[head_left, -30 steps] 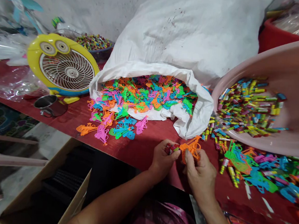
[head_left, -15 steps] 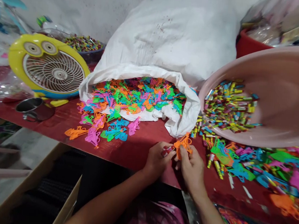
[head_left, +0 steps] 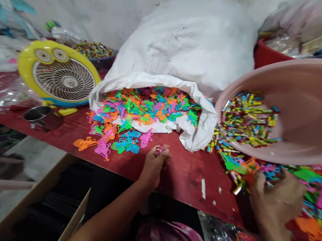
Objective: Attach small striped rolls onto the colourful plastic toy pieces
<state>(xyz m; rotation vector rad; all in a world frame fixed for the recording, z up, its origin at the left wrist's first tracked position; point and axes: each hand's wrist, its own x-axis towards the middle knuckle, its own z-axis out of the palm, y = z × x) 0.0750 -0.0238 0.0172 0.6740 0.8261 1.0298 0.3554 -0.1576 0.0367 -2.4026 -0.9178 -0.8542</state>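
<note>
My left hand (head_left: 155, 164) is closed over the red table (head_left: 184, 174) around a small red-wrapped tube (head_left: 159, 150), whose end shows above the fingers. At the right, my right hand (head_left: 279, 193) has its fingers spread over a pile of mixed plastic pieces and wrapped tubes. An orange plastic piece (head_left: 250, 170) lies right by its thumb and index finger, partly covered. Before the left hand, flat colourful plastic pieces (head_left: 127, 142) spill from the mouth of a large white sack (head_left: 189, 44).
A tilted pink basin (head_left: 304, 109) holds many small wrapped tubes (head_left: 247, 120). On the left stand a yellow fan (head_left: 66, 76) and a metal mug (head_left: 42, 118). Behind the fan is a bowl of tubes (head_left: 94, 50). An open cardboard box (head_left: 78, 207) sits below the table edge.
My right hand has let go of the orange plastic piece and moved right to the pile. My left hand, still gripping the red tube, has shifted left. The view has turned slightly.
</note>
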